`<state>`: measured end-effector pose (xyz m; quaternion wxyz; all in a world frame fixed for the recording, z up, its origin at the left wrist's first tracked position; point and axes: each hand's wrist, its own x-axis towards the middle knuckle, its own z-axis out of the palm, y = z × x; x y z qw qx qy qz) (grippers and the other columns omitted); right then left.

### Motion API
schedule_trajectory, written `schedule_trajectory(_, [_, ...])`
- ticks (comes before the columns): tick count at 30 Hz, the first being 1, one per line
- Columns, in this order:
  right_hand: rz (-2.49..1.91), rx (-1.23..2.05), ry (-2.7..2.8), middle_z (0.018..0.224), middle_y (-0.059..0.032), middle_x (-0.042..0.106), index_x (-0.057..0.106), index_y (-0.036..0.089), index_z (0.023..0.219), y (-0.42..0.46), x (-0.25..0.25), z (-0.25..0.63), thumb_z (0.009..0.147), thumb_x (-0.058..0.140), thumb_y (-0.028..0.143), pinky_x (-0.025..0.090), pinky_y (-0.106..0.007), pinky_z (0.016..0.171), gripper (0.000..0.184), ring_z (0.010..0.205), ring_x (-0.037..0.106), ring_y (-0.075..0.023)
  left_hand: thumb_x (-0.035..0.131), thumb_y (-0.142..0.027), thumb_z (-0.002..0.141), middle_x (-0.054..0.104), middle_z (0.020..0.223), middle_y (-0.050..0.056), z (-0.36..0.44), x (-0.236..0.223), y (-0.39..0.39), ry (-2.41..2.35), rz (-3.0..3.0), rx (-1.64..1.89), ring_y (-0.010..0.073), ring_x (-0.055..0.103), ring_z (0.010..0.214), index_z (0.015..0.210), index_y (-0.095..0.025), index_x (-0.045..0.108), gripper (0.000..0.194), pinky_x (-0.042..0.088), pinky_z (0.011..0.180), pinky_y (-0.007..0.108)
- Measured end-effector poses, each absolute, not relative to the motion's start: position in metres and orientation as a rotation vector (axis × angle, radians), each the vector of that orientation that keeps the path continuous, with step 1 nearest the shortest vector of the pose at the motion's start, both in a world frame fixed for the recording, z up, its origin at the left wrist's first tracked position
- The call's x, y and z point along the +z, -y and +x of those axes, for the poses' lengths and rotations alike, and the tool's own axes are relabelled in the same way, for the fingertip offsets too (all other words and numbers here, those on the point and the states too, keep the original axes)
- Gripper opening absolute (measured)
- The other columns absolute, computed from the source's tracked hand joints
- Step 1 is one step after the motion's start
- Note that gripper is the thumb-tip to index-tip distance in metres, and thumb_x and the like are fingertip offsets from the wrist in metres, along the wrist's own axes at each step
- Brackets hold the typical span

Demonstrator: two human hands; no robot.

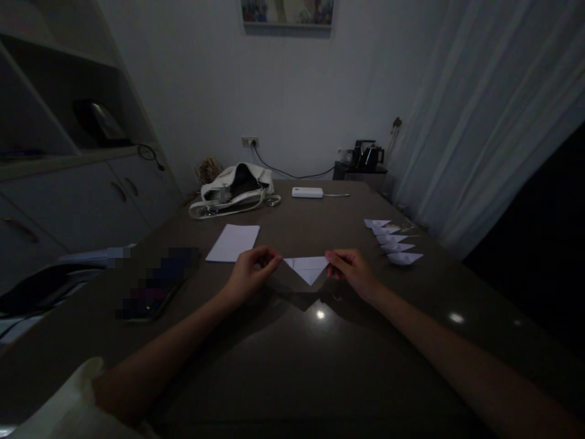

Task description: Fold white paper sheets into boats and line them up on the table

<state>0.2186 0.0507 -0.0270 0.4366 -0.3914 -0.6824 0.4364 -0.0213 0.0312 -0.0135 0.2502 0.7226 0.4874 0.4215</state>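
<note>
Folded paper stretches between the left hand and right hand, each pinching one corner, its long edge running crosswise above the worktop.

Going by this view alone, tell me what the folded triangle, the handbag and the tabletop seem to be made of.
Folded triangle: likely matte white paper, by its crisp creases. Handbag: white, perhaps smooth leather or imitation, by its soft slumped folds. Tabletop: smooth and glossy, possibly stone or laminate, since it mirrors lights.
</note>
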Motion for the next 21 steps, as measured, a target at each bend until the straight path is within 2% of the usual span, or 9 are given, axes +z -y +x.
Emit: schedule_trajectory(21, [-0.968,1.089,1.690,0.051,-0.0002,0.055,0.058,0.016,0.057,-0.0503,-0.0286,0.2188,0.081,0.053,0.052,0.032,-0.020,0.043,0.044,0.044,0.043,-0.0079,0.058,-0.039,0.079,0.062,0.070,0.003,-0.0197,-0.0118,-0.0305,-1.295,1.853,1.174,0.0153,0.055,0.065,0.077,-0.014,0.061,0.025,0.041,0.057,0.023])
